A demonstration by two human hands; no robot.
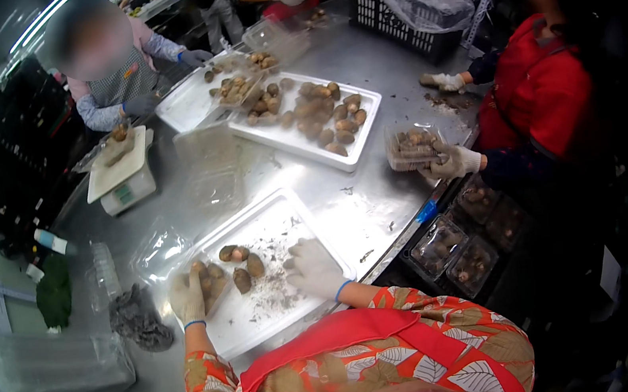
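Note:
My left hand (186, 300), in a white knitted glove, grips the side of a clear plastic box (215, 287) with several brown taro corms inside. The box rests at the left side of a white tray (275, 219), which is strewn with dark crumbs of soil. Just right of the box, several loose taro corms (247, 271) lie on the tray, some with pinkish ends. My right hand (314, 268), gloved too, is by the tray's right edge with its fingers apart, and I see nothing in it.
Farther off stands a fuller white tray of taro (344, 123). A scale (121, 175) is at the left, near empty clear boxes (164, 251) and a dark crumpled cloth (139, 318). On the right, a co-worker's gloved hand (452, 162) holds a filled box above a crate (450, 249).

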